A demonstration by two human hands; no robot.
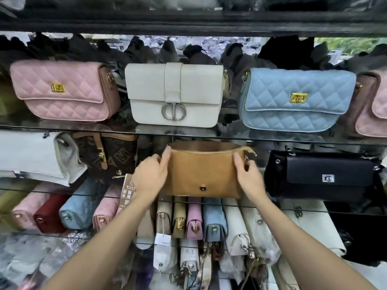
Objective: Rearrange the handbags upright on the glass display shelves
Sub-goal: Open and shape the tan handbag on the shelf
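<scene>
Tan handbag (204,172) is held at both ends by left hand (149,174) and right hand (250,176), grips closed on it, being stood upright on the middle glass shelf (293,203); next, settle its base near the front edge and release.

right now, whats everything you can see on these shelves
quilted bags: two whole, pink at left and blue at right, upper shelf
pink bag: one, cut off at the right edge, upper shelf
white bag: one, upper shelf middle
tan bag: one, middle shelf, held upright
black bag: one, right of it
brown patterned bag: one, left of it
white bag: one, far left, middle shelf
bags on end: many, mixed colours, lower shelf
hands: left and right, at the tan bag's sides
</scene>
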